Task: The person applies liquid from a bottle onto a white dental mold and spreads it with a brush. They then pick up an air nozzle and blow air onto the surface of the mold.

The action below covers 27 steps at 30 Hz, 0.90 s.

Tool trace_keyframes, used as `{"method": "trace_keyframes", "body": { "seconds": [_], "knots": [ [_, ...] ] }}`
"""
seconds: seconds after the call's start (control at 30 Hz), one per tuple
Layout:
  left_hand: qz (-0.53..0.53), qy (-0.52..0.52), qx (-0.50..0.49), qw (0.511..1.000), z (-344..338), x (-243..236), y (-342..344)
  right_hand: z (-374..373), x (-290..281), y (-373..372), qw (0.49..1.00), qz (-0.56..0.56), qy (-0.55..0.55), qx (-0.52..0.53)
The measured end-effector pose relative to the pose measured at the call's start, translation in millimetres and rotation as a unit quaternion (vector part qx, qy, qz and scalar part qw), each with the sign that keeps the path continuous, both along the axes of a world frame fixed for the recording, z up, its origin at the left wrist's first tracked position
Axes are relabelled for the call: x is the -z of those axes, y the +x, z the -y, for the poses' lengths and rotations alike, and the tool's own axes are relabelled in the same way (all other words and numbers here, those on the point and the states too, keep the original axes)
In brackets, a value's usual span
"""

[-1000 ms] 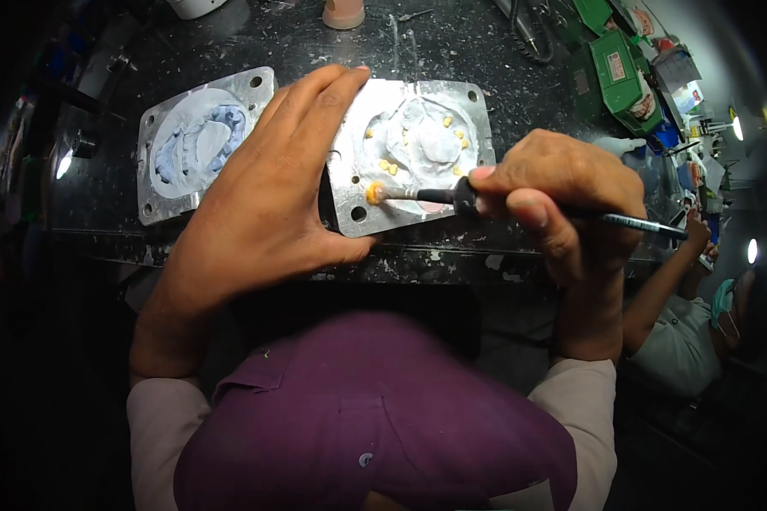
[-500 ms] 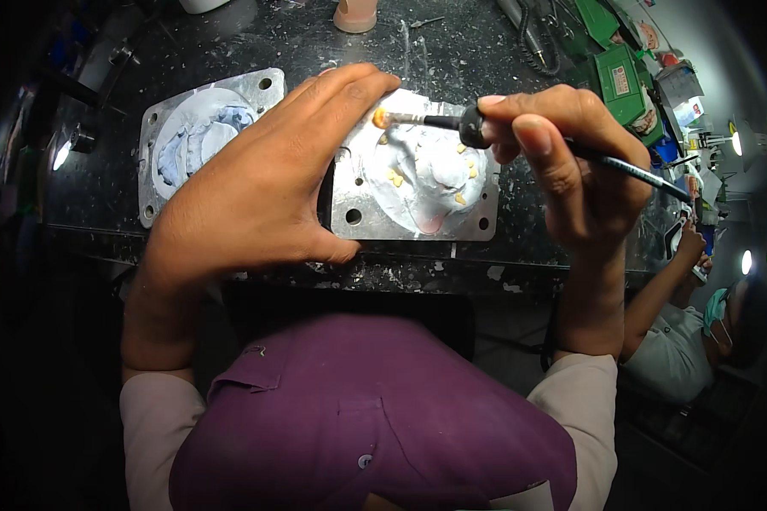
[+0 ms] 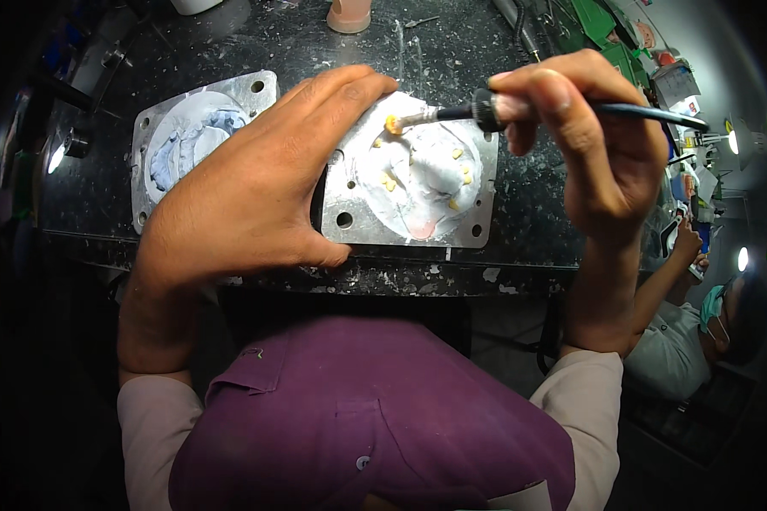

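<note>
My right hand (image 3: 592, 140) is closed round a brush (image 3: 460, 112) with a black collar and a long dark handle. Its orange-yellow tip meets the far left part of a white plaster mould (image 3: 441, 175). This mould sits in a silvery metal flask plate (image 3: 366, 232) with holes at the corners, and small yellowish pieces show in the plaster. My left hand (image 3: 251, 187) spans the plate's left side, fingers at its far edge and thumb by the front corner. Left of that hand lies a second metal plate (image 3: 262, 85) with a blue-grey stained plaster impression (image 3: 196, 136), partly covered by the hand.
Both plates lie on a black, plaster-specked bench (image 3: 452, 51). A pinkish cup (image 3: 349, 15) stands at the back, near a corded handpiece (image 3: 520, 25). Green boxes (image 3: 626, 68) are at the far right. A masked person (image 3: 677, 341) sits at the right.
The brush tip has shifted slightly right and nearer over the plaster. My right hand has risen a little and tilted the handle flatter. The left hand and plates have barely moved.
</note>
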<state>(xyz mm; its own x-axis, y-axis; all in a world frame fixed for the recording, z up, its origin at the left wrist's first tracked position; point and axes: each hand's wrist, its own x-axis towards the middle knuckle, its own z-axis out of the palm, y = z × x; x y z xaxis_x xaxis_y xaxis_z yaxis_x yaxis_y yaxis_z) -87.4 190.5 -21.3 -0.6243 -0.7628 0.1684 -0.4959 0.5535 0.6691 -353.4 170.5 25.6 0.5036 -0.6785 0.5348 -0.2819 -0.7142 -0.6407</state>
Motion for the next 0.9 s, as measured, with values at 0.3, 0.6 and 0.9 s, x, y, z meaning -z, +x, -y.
{"method": "trace_keyframes", "body": {
  "seconds": [0.3,0.6,0.9],
  "knots": [
    [-0.001,-0.004,0.003,1.0,0,-1,1,5,-16,6,0.998,-0.035,0.044,0.021],
    [-0.014,-0.029,0.028,0.999,1,2,0,25,-20,38,0.979,-0.033,-0.163,-0.114],
    [-0.001,-0.047,0.016,0.999,-2,8,3,-7,-38,5,0.999,-0.024,-0.036,0.028]
  ]
}}
